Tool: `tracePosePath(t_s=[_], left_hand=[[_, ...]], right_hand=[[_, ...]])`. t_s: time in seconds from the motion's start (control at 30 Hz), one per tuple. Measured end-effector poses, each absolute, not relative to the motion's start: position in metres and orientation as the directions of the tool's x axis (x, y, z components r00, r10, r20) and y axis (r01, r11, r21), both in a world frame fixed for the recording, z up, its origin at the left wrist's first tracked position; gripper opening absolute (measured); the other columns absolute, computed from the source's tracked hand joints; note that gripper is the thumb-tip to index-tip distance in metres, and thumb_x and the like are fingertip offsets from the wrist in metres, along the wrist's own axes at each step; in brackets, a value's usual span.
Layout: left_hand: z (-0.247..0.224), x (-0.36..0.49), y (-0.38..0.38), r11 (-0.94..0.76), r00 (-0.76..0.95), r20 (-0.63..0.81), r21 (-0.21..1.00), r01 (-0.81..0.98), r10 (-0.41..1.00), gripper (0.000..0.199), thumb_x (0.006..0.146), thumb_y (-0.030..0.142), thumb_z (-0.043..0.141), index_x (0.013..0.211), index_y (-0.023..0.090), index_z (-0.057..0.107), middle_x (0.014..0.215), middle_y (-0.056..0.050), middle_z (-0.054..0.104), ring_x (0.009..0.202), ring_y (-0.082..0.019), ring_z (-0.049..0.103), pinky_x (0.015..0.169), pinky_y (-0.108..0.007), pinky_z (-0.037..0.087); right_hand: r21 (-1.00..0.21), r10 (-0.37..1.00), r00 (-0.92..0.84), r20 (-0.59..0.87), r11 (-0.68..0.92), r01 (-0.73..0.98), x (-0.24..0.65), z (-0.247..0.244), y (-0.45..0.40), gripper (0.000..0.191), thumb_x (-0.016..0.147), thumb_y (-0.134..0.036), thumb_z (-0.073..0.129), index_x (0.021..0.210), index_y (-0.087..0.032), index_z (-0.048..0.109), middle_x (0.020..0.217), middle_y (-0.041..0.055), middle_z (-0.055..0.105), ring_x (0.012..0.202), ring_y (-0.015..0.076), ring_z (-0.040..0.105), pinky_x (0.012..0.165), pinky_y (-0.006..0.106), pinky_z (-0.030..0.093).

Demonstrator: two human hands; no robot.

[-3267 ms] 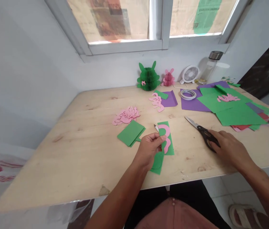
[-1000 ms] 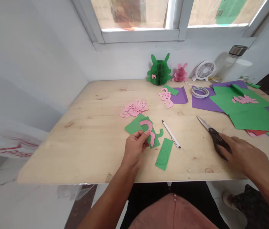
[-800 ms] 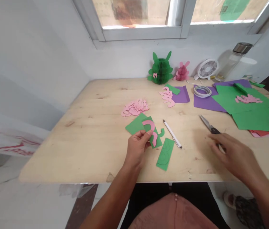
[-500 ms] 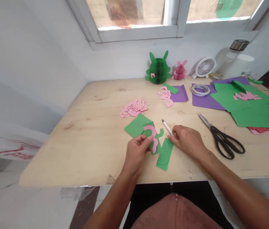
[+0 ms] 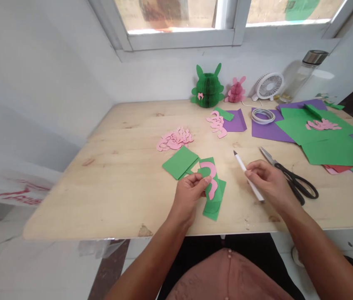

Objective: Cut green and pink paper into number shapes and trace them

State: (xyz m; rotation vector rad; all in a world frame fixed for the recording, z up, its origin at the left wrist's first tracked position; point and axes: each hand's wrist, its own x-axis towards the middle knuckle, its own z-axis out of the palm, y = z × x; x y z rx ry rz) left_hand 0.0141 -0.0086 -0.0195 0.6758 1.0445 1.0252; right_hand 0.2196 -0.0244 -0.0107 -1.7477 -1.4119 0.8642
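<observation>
My left hand (image 5: 192,193) pinches a curved pink paper cutout (image 5: 213,188) together with a green paper piece (image 5: 207,159) beneath it. Under these, a green strip with a drawn curve (image 5: 211,209) lies on the table. A green folded paper (image 5: 180,161) rests just behind my left hand. My right hand (image 5: 266,181) has its fingers closed on a white pencil (image 5: 240,161), its dark tip pointing away from me. Black-handled scissors (image 5: 293,177) lie beside and partly behind my right hand.
Pink cutouts (image 5: 176,138) are piled farther back on the table (image 5: 101,187). A green paper figure (image 5: 208,91), a pink one (image 5: 235,91), a white fan (image 5: 268,86) and a bottle (image 5: 304,75) stand by the wall. A tape roll (image 5: 263,116) and green sheets (image 5: 336,146) lie right.
My right hand has moved right and lifted the pencil from the table. My left hand has shifted slightly right with the pink and green pieces, now over the green strip.
</observation>
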Motion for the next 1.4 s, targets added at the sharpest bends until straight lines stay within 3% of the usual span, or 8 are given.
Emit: tracePosePath(t_s=[0.1, 0.3, 0.43, 0.53, 0.7, 0.83, 1.0, 1.4], left_hand=[[-0.02, 0.02, -0.01, 0.442, 0.181, -0.404, 0.835, -0.326, 0.897, 0.033, 0.057, 0.032, 0.083, 0.061, 0.015, 0.056, 0.055, 0.004, 0.053, 0.05, -0.007, 0.048, 0.048, -0.02, 0.037], [-0.017, 0.034, -0.014, 0.501, 0.264, -0.435, 0.814, -0.292, 0.861, 0.036, 0.055, 0.035, 0.083, 0.059, 0.016, 0.053, 0.055, 0.004, 0.051, 0.049, -0.007, 0.045, 0.046, -0.02, 0.034], [-0.014, 0.041, -0.017, 0.514, 0.297, -0.438, 0.814, -0.269, 0.849, 0.038, 0.056, 0.037, 0.083, 0.058, 0.016, 0.052, 0.054, 0.005, 0.048, 0.05, -0.007, 0.045, 0.047, -0.02, 0.033], [-0.013, 0.044, -0.018, 0.517, 0.312, -0.436, 0.816, -0.26, 0.844, 0.04, 0.056, 0.038, 0.083, 0.056, 0.016, 0.05, 0.054, 0.005, 0.047, 0.05, -0.007, 0.044, 0.048, -0.021, 0.032], [-0.015, 0.047, -0.021, 0.514, 0.327, -0.429, 0.821, -0.247, 0.842, 0.038, 0.057, 0.036, 0.082, 0.057, 0.016, 0.05, 0.053, 0.006, 0.046, 0.049, -0.007, 0.043, 0.048, -0.021, 0.031], [-0.015, 0.049, -0.025, 0.468, 0.322, -0.386, 0.851, -0.239, 0.865, 0.033, 0.061, 0.034, 0.08, 0.058, 0.016, 0.053, 0.05, 0.006, 0.047, 0.046, -0.005, 0.041, 0.048, -0.02, 0.03], [-0.012, 0.051, -0.029, 0.418, 0.355, -0.318, 0.873, -0.253, 0.879, 0.029, 0.065, 0.034, 0.078, 0.059, 0.015, 0.057, 0.053, 0.004, 0.054, 0.048, -0.006, 0.044, 0.048, -0.02, 0.033], [-0.012, 0.054, -0.029, 0.407, 0.356, -0.317, 0.887, -0.216, 0.879, 0.027, 0.062, 0.035, 0.077, 0.057, 0.014, 0.061, 0.054, 0.002, 0.055, 0.05, -0.008, 0.046, 0.049, -0.02, 0.035]], right_hand=[[-0.989, 0.971, 0.204, -0.12, -0.134, 0.055, 0.23, -0.006, -0.052, 0.033, 0.079, -0.036, 0.065, 0.109, -0.023, 0.064, 0.054, -0.0056, 0.049, 0.049, 0.0115, 0.045, 0.044, 0.023, 0.034], [-0.924, 0.986, 0.165, -0.005, 0.059, -0.377, 0.237, 0.007, -0.082, 0.015, 0.079, -0.037, 0.07, 0.091, -0.03, 0.074, 0.06, -0.0007, 0.059, 0.054, 0.0134, 0.054, 0.048, 0.027, 0.044], [-0.934, 0.951, 0.257, 0.17, 0.239, -0.265, 0.232, 0.012, -0.084, 0.027, 0.072, -0.029, 0.077, 0.098, -0.033, 0.071, 0.07, -0.0014, 0.064, 0.062, 0.0139, 0.059, 0.055, 0.028, 0.049], [-0.941, 0.878, 0.397, 0.268, 0.328, -0.089, 0.225, 0.009, -0.082, 0.018, 0.078, -0.03, 0.072, 0.095, -0.027, 0.069, 0.067, -0.0015, 0.063, 0.063, 0.0136, 0.059, 0.061, 0.029, 0.05], [-0.963, 0.804, 0.532, 0.266, 0.247, 0.108, 0.214, -0.002, -0.074, 0.014, 0.091, -0.028, 0.056, 0.099, -0.024, 0.066, 0.069, -0.0003, 0.068, 0.064, 0.0143, 0.065, 0.062, 0.03, 0.053], [-0.956, 0.837, 0.471, 0.28, 0.2, 0.213, 0.204, -0.006, -0.064, 0.013, 0.089, -0.028, 0.059, 0.1, -0.023, 0.064, 0.087, 0.0027, 0.072, 0.078, 0.0162, 0.069, 0.07, 0.031, 0.056], [-0.969, 0.911, 0.358, 0.204, 0.136, 0.206, 0.194, -0.009, -0.057, 0.016, 0.081, -0.029, 0.068, 0.094, -0.023, 0.061, 0.089, 0.0022, 0.07, 0.081, 0.0162, 0.068, 0.073, 0.03, 0.056], [-0.995, 0.887, 0.453, 0.092, 0.063, 0.077, 0.187, -0.019, -0.051, 0.022, 0.074, -0.027, 0.073, 0.09, -0.022, 0.06, 0.075, -0.002, 0.058, 0.063, 0.0125, 0.058, 0.057, 0.025, 0.048]])
